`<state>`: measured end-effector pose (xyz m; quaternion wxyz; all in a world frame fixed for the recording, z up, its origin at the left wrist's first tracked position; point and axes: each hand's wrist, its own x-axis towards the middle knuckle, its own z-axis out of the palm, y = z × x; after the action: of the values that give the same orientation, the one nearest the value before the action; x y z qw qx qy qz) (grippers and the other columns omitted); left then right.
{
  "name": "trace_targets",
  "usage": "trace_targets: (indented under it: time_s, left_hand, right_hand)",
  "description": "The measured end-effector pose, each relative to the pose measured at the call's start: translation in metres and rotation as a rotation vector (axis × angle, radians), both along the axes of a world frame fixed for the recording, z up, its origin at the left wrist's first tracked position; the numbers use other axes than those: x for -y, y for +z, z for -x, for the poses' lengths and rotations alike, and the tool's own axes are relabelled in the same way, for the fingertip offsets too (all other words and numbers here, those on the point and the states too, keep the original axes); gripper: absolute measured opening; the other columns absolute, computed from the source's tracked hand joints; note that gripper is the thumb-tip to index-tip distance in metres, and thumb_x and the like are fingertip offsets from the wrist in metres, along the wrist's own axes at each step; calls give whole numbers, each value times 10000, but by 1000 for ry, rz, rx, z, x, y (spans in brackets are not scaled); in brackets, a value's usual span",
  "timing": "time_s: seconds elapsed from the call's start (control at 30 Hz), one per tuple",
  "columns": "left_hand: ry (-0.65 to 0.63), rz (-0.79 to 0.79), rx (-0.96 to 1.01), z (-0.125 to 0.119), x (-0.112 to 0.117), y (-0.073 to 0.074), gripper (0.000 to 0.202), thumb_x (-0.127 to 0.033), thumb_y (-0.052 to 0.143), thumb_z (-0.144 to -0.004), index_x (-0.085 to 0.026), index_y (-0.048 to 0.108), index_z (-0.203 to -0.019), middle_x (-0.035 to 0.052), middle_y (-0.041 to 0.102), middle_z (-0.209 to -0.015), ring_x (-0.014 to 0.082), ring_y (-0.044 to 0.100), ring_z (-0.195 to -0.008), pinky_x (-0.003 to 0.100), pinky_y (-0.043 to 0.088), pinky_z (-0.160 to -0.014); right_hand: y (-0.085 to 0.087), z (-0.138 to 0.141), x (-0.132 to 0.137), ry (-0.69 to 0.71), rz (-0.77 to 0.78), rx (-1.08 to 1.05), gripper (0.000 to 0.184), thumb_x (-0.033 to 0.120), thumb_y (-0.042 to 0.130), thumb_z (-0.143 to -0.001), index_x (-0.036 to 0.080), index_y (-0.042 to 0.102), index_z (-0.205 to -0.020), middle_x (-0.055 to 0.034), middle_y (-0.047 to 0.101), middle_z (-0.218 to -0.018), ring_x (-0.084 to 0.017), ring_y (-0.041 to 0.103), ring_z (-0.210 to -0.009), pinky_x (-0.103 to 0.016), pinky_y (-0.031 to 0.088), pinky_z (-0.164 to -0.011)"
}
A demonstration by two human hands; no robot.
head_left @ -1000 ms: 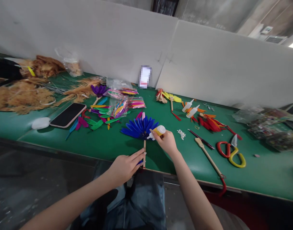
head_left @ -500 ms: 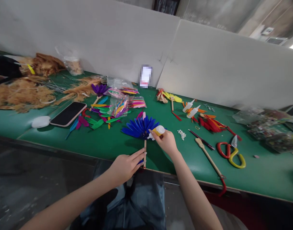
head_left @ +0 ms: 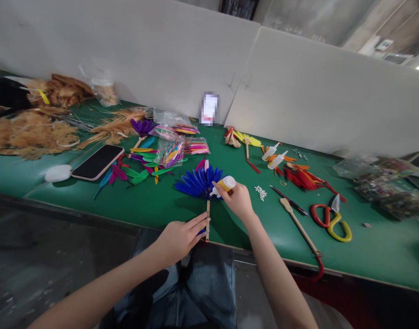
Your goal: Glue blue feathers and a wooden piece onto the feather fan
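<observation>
A fan of blue feathers [head_left: 196, 183] lies spread on the green table near its front edge, its wooden stick handle [head_left: 208, 208] pointing towards me. My left hand [head_left: 182, 236] is closed at the handle, with fingers against the stick and a bit of blue showing beneath them. Over the base of the feathers, my right hand [head_left: 239, 202] grips a small glue bottle [head_left: 227, 183] with a yellow label. The bottle is tilted, its white nozzle down at the spot where feathers and stick meet. Whether glue is flowing cannot be made out.
Loose coloured feathers [head_left: 137, 176] and a phone [head_left: 98, 162] lie on the left. To the right are white beads [head_left: 260, 193], a dark pencil-like stick [head_left: 289, 200], a bare wooden stick [head_left: 300, 224], scissors [head_left: 332, 217] and two more glue bottles [head_left: 277, 160]. A grey partition [head_left: 127, 50] stands behind.
The glue bottle and my right hand have shifted very slightly, staying over the feather bases. My left hand keeps its place on the handle.
</observation>
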<state>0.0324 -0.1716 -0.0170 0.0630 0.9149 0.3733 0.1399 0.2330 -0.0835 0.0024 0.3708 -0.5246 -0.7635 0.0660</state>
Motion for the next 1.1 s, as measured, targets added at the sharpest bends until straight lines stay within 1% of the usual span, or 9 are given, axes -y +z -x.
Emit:
trace_targets:
  time_s: [0.17, 0.3, 0.43, 0.63, 0.77, 0.9, 1.1]
  left_hand:
    - [12, 7, 31, 0, 1, 1, 406, -256, 257, -986, -149, 523, -1273, 80, 524, -1363, 133, 687, -687, 250, 526, -590]
    - [34, 37, 82, 2, -1, 0, 405, -287, 253, -994, -173, 508, -1287, 70, 518, -1371, 124, 692, -720, 224, 521, -610]
    - [65, 55, 98, 3, -4, -3, 404, -297, 258, -994, -177, 496, -1298, 61, 495, -1392, 125, 689, -707, 237, 530, -627]
    - [64, 60, 106, 2, -4, -3, 407, -302, 253, -995, -186, 499, -1298, 65, 502, -1386, 122, 686, -696, 239, 533, -633]
    - [62, 73, 101, 2, -4, -1, 404, -290, 270, -990, -188, 488, -1315, 74, 503, -1384, 131, 690, -702, 248, 539, -630]
    - [62, 68, 86, 2, -3, 0, 395, -285, 285, -988, -185, 493, -1308, 75, 502, -1385, 138, 693, -716, 252, 540, -633]
    - [59, 66, 66, 2, -4, -2, 392, -279, 278, -990, -167, 505, -1290, 76, 487, -1397, 139, 691, -711, 263, 541, -627]
  right_hand:
    - [1, -1, -1, -34, -4, -19, 510, 575, 502, -840, 163, 578, -549, 0, 509, -470, -99, 426, -407, -235, 259, -421]
    - [3, -2, -1, -38, -10, -26, 517, 581, 498, -838, 159, 586, -552, -1, 507, -466, -98, 418, -406, -235, 257, -417]
    - [8, -2, -3, -43, -16, -26, 516, 583, 501, -834, 158, 602, -559, -3, 509, -468, -100, 415, -408, -238, 261, -422]
    - [13, 2, -9, -44, -37, -57, 465, 535, 504, -848, 146, 660, -647, 2, 500, -484, -101, 400, -415, -237, 272, -432]
    - [17, 4, -10, -62, -68, -97, 447, 505, 526, -843, 139, 644, -614, 12, 464, -460, -100, 396, -417, -240, 283, -440]
    - [27, 3, -12, -88, -136, -178, 418, 492, 533, -840, 142, 663, -653, 7, 503, -473, -103, 422, -418, -242, 316, -444]
    - [47, 1, -17, -102, -252, -340, 409, 505, 524, -843, 157, 680, -697, -20, 587, -525, -122, 479, -433, -261, 384, -452]
